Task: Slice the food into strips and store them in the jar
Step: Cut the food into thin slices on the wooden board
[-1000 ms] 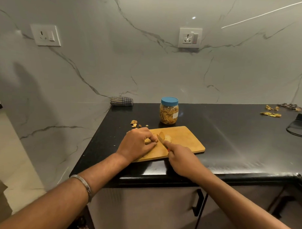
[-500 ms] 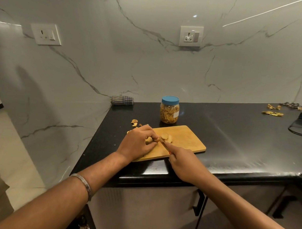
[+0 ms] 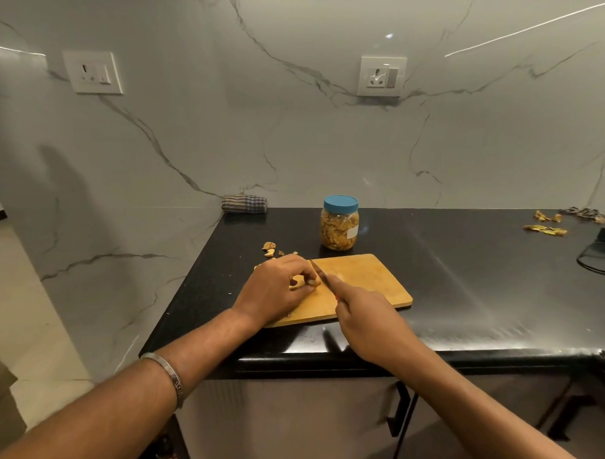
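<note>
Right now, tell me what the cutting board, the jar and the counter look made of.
Cutting board: looks like wood or bamboo, matte tan with faint grain.
Jar: probably clear plastic, see-through wall, with a blue lid that looks plastic.
Counter: seems polished black stone, glossy with reflections.

White marble walls (image 3: 297, 143) veined in grey are fitted with two switch sockets (image 3: 92, 72) (image 3: 382, 76). A black countertop (image 3: 481, 287) is set over dark handled cabinets (image 3: 321, 425). Pale floor (image 3: 26, 329) is seen left.
</note>
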